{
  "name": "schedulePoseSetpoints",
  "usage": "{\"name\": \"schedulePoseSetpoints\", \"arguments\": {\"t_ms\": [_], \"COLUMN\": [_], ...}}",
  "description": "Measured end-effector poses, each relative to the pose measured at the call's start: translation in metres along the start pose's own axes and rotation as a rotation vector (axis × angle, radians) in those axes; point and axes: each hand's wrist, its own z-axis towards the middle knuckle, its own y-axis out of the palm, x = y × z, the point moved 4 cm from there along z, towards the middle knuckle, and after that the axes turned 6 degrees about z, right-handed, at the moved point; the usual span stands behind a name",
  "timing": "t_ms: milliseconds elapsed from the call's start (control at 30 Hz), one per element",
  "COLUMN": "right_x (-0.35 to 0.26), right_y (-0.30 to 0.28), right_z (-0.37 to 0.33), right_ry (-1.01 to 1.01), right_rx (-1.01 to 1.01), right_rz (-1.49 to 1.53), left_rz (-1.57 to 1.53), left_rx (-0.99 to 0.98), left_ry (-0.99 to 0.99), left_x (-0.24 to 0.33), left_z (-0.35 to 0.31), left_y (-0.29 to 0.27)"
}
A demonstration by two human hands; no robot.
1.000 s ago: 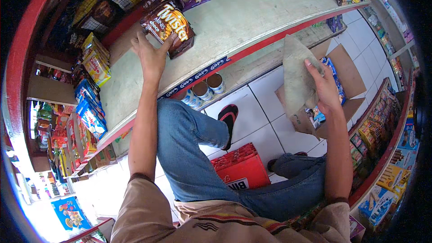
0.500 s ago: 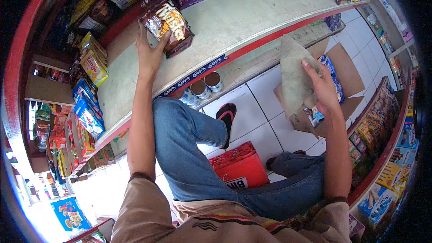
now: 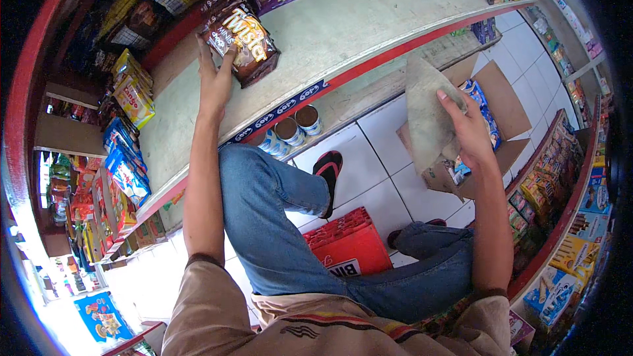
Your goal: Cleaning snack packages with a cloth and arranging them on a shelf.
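Along the pale shelf (image 3: 356, 29), a brown packet (image 3: 252, 43) is lying just right of the nearer left hand (image 3: 215, 89), whose thumb is touching it; from here I can't tell whether it's gripped. My right hand (image 3: 472, 133) is clutching a grey cloth (image 3: 422, 109).

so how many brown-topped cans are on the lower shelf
3, in a row along the lower shelf: left can nearest the knee, middle can, right can. More may be hidden beneath the upper shelf.

A red box (image 3: 356, 244) lies on white floor tiles (image 3: 362, 158), and tins (image 3: 289, 130) stand on a lower shelf (image 3: 366, 102).
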Motion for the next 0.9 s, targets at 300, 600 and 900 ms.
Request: {"name": "schedulePoseSetpoints", "arguments": {"t_ms": [300,600,900], "right_x": [-0.004,-0.040,-0.039], "right_y": [-0.016,-0.129,-0.219], "right_z": [-0.001,0.006,-0.014], "right_ry": [-0.013,-0.217,-0.378], "right_rx": [0.051,0.406,0.590], "right_rz": [0.030,0.336,0.723], "left_rz": [-0.045,-0.132,-0.009], "left_rx": [0.167,0.261,-0.771], "left_ry": [-0.096,0.357,0.832], "left_x": [0.003,0.153,0.191], "left_z": [-0.008,-0.073,-0.171], "left_y": [-0.014,0.029,0.285]}}
